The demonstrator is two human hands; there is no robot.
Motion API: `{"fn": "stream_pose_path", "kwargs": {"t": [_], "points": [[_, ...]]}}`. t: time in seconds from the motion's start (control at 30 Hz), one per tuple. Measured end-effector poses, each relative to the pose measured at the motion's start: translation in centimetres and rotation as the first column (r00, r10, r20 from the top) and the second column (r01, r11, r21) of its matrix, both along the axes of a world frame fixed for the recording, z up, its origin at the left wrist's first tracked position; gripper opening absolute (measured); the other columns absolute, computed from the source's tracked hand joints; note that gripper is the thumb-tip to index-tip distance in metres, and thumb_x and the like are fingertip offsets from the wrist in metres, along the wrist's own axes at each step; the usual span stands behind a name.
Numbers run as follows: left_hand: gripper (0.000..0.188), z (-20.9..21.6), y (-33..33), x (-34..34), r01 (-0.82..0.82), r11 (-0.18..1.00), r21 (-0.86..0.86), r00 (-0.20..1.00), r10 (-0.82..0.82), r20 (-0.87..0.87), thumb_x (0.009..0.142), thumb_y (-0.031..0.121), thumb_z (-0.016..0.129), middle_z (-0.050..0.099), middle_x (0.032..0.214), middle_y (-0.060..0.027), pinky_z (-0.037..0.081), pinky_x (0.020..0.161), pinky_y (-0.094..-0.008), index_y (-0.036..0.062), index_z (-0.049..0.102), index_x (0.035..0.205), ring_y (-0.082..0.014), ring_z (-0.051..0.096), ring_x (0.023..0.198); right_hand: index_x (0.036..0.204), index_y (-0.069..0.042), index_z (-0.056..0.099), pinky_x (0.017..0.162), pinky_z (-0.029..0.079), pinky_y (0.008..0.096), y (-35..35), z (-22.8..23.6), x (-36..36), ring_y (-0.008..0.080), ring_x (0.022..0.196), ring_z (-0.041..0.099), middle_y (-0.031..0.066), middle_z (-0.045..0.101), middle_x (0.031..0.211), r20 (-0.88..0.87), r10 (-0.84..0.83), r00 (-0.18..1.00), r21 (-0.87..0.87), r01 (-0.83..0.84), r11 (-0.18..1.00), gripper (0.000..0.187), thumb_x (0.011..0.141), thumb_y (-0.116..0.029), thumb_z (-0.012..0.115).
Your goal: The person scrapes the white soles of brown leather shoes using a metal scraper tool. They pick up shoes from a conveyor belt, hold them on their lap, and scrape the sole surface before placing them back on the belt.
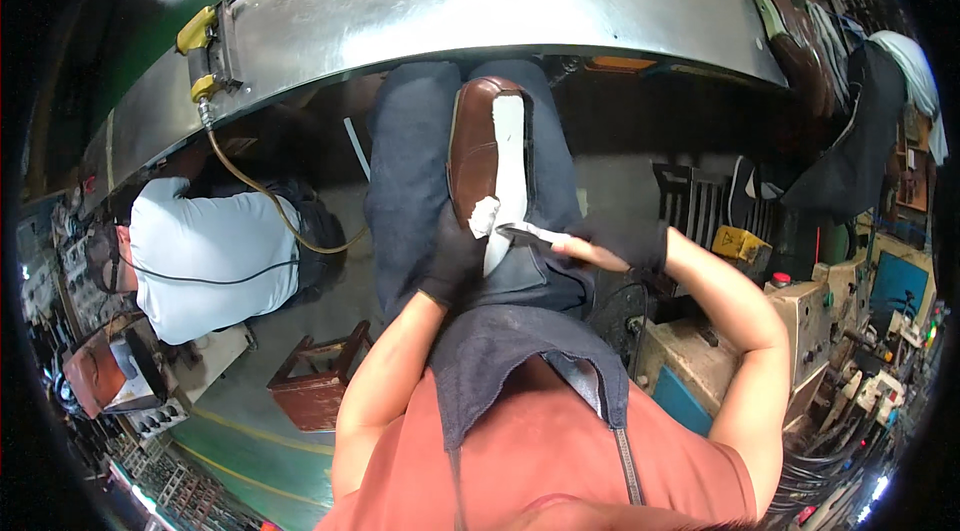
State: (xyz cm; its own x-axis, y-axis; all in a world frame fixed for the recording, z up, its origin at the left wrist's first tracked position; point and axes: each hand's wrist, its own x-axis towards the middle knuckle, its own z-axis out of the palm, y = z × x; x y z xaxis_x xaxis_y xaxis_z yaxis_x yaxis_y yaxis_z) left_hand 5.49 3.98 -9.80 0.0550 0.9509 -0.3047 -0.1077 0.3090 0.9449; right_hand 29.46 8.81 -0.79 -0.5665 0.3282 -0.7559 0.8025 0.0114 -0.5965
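A brown shoe [474,146] rests sole-side partly up on my lap, toe pointing away, with a long white strip [511,146] running along it. My left hand [455,256], in a black glove, is closed around the heel end. A crumpled white wad [484,218] sits beside its fingers; whether the hand pinches it I cannot tell. My right hand [625,243], also black-gloved, is closed on a hand tool [540,234] with a dark curved end and pale handle. The tool's tip is close to the white strip near the heel; contact is not clear.
A metal bench [480,6] curves across in front of my knees, with a yellow air tool [205,51] and hose at its left. Brown shoes [795,51] stand at the right. A person in a light shirt [215,261] sits at left by a wooden stool [320,381]. A machine [700,361] stands right.
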Motion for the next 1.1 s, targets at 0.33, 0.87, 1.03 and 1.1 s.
{"fn": "stream_pose_path", "kwargs": {"t": [0.33, 0.87, 1.03, 1.1], "points": [[0.059, -3.1, -1.2, -2.1, 0.292, 0.948, 0.122, 0.948, -0.270, -0.169, 0.093, 0.033, 0.064, 0.053, 0.135, -0.0149, 0.044, 0.103, -0.0378, 0.0013, 0.044, 0.139, -0.0245, 0.054, 0.121, 0.095, -0.002, 0.064, 0.070, 0.048, 0.0441, 0.5, 4.0, -4.7, 0.0407, 0.081, 0.062, 0.0217, 0.063, 0.086, -0.537, 0.048, 0.842, 0.511, 0.280, 0.813, 0.029, 0.096, -0.030, 0.058], [0.080, -4.4, -1.7, -1.8, 0.351, 0.934, -0.064, 0.932, -0.355, -0.074, 0.080, 0.034, 0.079, 0.054, 0.130, -0.0160, 0.043, 0.101, -0.0362, -0.0005, 0.036, 0.137, -0.0240, 0.054, 0.118, 0.091, 0.000, 0.064, 0.067, 0.050, 0.0437, -2.0, 2.2, -3.6, 0.0386, 0.078, 0.065, 0.0243, 0.065, 0.085, -0.465, 0.203, 0.862, 0.562, 0.111, 0.819, 0.037, 0.093, -0.037, 0.062], [0.109, 0.0, -1.9, -4.1, 0.393, 0.908, 0.142, 0.898, -0.347, -0.270, 0.069, 0.031, 0.089, 0.046, 0.140, -0.0208, 0.035, 0.111, -0.0365, -0.0008, 0.024, 0.150, -0.0273, 0.046, 0.130, 0.088, -0.002, 0.063, 0.066, 0.048, 0.0439, -1.8, 0.0, -2.0, 0.0391, 0.073, 0.060, 0.0198, 0.062, 0.077, -0.126, -0.105, 0.987, 0.351, 0.143, 0.925, 0.027, 0.094, -0.028, 0.061], [0.100, 4.9, -0.7, -6.7, 0.453, 0.887, 0.092, 0.766, -0.335, -0.549, 0.069, 0.027, 0.090, 0.052, 0.135, -0.0199, 0.039, 0.109, -0.0368, -0.0001, 0.033, 0.147, -0.0281, 0.052, 0.125, 0.087, -0.001, 0.062, 0.065, 0.047, 0.0433, -2.8, 0.8, 0.5, 0.0387, 0.071, 0.059, 0.0194, 0.061, 0.077, -0.196, -0.104, 0.975, 0.381, 0.174, 0.908, 0.028, 0.096, -0.028, 0.059]]}}
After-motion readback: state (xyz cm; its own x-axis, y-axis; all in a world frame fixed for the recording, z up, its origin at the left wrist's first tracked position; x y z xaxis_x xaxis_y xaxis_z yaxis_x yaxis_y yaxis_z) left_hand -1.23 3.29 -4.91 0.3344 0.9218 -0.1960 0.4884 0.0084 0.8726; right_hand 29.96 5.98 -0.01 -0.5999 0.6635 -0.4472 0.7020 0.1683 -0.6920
